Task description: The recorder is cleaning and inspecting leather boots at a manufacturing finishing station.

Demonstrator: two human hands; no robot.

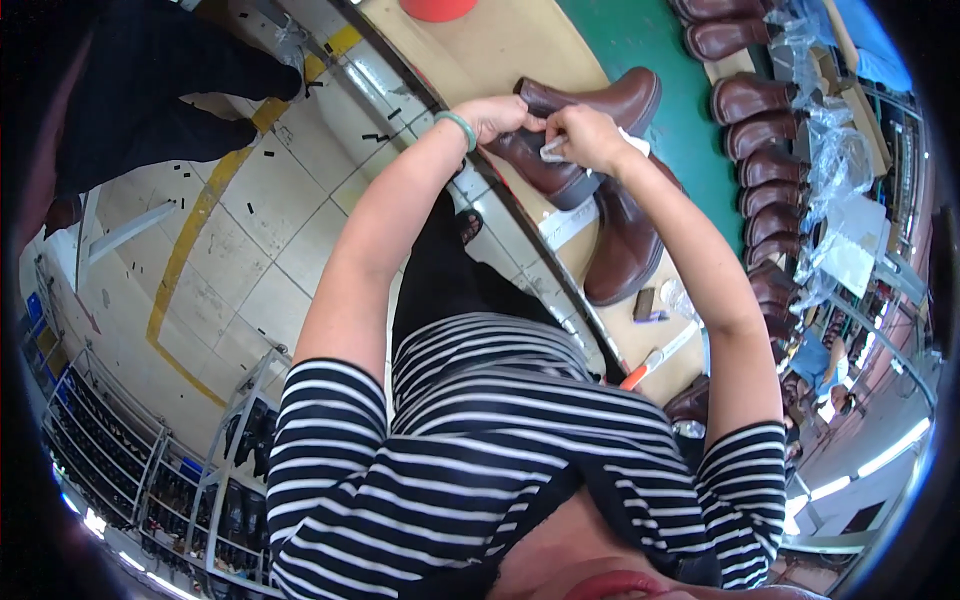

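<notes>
My left hand, with a green bangle at the wrist, has its fingers closed at the upper part of a brown leather boot. In my right hand is a crumpled white cloth, pinched against the same boot, close to my left fingertips. That boot is tilted over the bench's near edge, its dark heel toward me. Just beyond it lies another brown boot on its side. Under my right forearm rests a further brown boot, partly hidden by the arm.
The tan workbench carries a red container, a small brown block and an orange-handled tool. On a green surface to the right stands a row of brown boots beside clear plastic wrap. Another person's dark-clad legs are at left.
</notes>
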